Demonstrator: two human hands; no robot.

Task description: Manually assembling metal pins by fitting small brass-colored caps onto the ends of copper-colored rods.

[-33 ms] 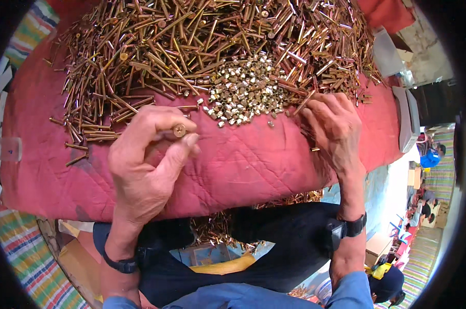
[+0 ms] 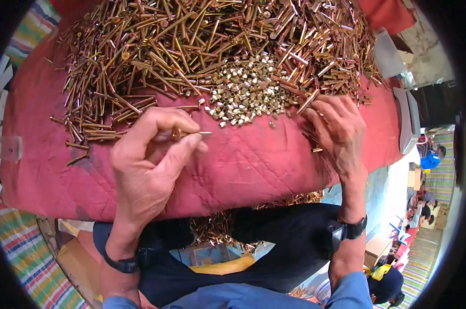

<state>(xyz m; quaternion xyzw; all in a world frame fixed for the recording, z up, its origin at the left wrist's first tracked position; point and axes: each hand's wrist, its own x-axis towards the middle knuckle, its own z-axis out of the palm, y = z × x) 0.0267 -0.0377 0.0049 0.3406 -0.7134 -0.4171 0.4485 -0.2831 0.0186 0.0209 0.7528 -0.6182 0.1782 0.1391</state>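
Pinched between thumb and index finger, a brass-coloured screw [image 2: 177,134] sits in my left hand [image 2: 153,159], its wide head to the left and its thin end to the right. My right hand [image 2: 338,129] is closed, with a copper-coloured screw [image 2: 308,102] sticking out at its fingertips. More screw ends show under that palm, partly hidden by the fingers. Ahead of both hands lies a large heap of long screws [image 2: 155,51]. In front of the heap is a pile of small shiny silver and gold metal pieces [image 2: 246,92], which look like short sleeves or caps.
A padded red cloth [image 2: 233,165] covers the work surface. Loose screws [image 2: 77,146] lie at its left. A clear plastic container [image 2: 10,148] stands at the left edge, a pale tray [image 2: 405,119] at the right. More screws [image 2: 212,229] lie below, between my legs. Other people [image 2: 387,283] are at the right.
The screw in my left hand has turned from head-on to side-on, its thin end now pointing right. My right hand has shifted slightly, and the screw at its fingertips has tilted a little.
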